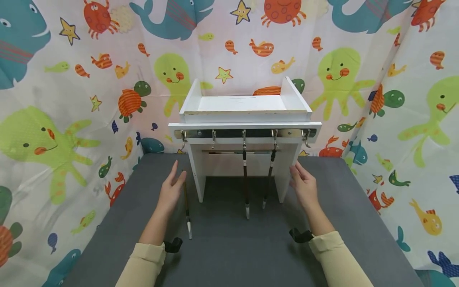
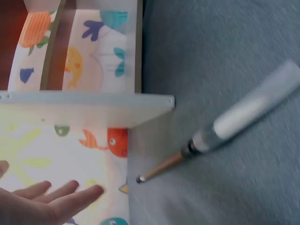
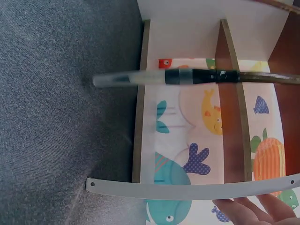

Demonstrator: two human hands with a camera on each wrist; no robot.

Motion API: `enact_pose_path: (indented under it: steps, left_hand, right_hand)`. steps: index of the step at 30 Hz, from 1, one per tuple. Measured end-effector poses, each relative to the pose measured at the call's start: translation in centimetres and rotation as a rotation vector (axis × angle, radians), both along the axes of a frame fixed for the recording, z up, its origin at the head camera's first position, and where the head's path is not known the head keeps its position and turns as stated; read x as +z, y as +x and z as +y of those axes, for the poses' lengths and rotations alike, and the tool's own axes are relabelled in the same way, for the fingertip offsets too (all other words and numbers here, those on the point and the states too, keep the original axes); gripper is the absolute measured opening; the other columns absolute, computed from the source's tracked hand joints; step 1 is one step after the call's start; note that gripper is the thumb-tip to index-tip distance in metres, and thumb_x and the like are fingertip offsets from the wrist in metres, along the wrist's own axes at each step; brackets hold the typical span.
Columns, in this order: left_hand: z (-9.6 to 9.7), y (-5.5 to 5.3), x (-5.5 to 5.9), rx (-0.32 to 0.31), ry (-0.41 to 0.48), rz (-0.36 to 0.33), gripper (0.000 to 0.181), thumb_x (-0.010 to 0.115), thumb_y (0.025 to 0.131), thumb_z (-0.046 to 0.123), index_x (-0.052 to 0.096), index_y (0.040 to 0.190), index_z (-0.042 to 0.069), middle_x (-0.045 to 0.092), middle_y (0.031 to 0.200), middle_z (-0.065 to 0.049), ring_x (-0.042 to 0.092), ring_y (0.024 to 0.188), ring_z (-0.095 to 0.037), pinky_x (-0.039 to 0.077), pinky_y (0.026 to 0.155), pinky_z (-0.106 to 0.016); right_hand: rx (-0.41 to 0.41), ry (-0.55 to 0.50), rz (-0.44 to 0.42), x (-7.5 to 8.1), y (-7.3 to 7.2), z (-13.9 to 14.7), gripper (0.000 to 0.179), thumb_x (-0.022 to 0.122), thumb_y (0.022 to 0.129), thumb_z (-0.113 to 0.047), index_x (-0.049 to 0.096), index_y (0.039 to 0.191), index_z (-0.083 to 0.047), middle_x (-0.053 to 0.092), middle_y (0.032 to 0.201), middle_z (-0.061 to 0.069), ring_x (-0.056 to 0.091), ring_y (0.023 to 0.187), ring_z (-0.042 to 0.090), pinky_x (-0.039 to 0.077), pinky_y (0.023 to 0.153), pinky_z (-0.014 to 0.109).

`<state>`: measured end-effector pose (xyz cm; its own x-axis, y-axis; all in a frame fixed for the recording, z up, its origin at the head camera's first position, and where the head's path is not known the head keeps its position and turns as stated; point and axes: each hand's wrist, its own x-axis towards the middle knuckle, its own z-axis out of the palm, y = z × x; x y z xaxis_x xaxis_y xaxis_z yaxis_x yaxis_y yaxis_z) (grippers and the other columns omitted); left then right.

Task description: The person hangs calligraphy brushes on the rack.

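My left hand [image 1: 171, 193], fingers extended, is left of the white shelf unit's left side panel [image 1: 196, 171]. Just right of its thumb, a calligraphy brush [image 1: 188, 215] with a white tip points down; its upper end passes behind the thumb, so what holds it is hidden. In the left wrist view the brush [image 2: 234, 119] is apart from the fingers [image 2: 70, 201]. My right hand [image 1: 304, 185] has loosely bent fingers beside the right side panel [image 1: 289, 171]; whether they touch it I cannot tell. Two more calligraphy brushes [image 1: 246, 183] [image 1: 269, 175] hang from hooks.
A metal hook rail [image 1: 229, 133] runs along the shelf's front, with several hooks. Above it stands an open white tray-like top [image 1: 244, 104]. The unit rests on a grey surface [image 1: 229, 255], and a sea-animal curtain [image 1: 222, 52] surrounds it.
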<state>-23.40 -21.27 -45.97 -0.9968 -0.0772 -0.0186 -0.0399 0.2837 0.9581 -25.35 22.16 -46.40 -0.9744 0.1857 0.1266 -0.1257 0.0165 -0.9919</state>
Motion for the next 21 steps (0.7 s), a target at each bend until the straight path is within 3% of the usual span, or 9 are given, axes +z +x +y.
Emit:
enact_pose_path:
  steps: [3,6,12,18,21]
  left_hand:
    - [-1.0,0.3,-0.4,0.023,-0.008,-0.064,0.078,0.052,0.086,0.081,0.013,0.151,0.063,0.008,0.170,0.002,0.028,0.151,-0.035,0.025,0.117,-0.065]
    - [-1.6,0.2,-1.2,0.030,-0.025,-0.130,0.087,0.057,0.084,0.080,0.012,0.155,0.057,0.006,0.171,-0.003,0.024,0.152,-0.041,0.035,0.112,-0.064]
    - [-1.9,-0.5,-3.7,0.048,-0.029,-0.231,0.097,0.071,0.087,0.062,0.012,0.161,0.043,0.012,0.168,-0.020,0.027,0.146,-0.053,0.051,0.098,-0.060]
    - [-1.4,-1.0,-6.0,0.049,-0.053,-0.284,0.099,0.082,0.087,0.030,0.017,0.163,0.034,0.017,0.165,-0.023,0.052,0.128,-0.052,0.061,0.081,-0.046]
    - [-1.4,-1.3,-6.5,0.061,-0.129,-0.271,0.103,0.084,0.084,0.017,0.019,0.163,0.026,0.020,0.163,-0.025,0.069,0.100,-0.044,0.062,0.070,-0.039]
  right_hand:
    - [-0.009,0.012,-0.004,0.0,-0.1,-0.1,0.060,0.060,0.100,-0.047,0.046,0.153,-0.022,0.041,0.159,0.006,0.044,0.143,0.032,0.042,0.106,0.058]
    - [-0.027,0.023,-0.008,-0.1,-0.1,-0.1,0.062,0.060,0.100,-0.047,0.046,0.153,-0.020,0.043,0.158,0.007,0.045,0.142,0.031,0.045,0.104,0.054]
    - [-0.034,-0.002,-0.009,0.0,-0.2,0.0,0.064,0.061,0.099,-0.047,0.045,0.153,-0.017,0.044,0.157,0.009,0.046,0.141,0.030,0.045,0.103,0.051]
    - [-0.035,0.004,-0.054,0.0,0.2,0.2,0.062,0.060,0.100,-0.044,0.044,0.154,-0.019,0.042,0.158,0.008,0.043,0.143,0.029,0.044,0.103,0.049]
    - [-0.028,0.035,-0.064,0.1,0.0,-0.1,0.062,0.059,0.100,-0.047,0.043,0.154,-0.021,0.041,0.159,0.007,0.043,0.144,0.029,0.045,0.103,0.049]
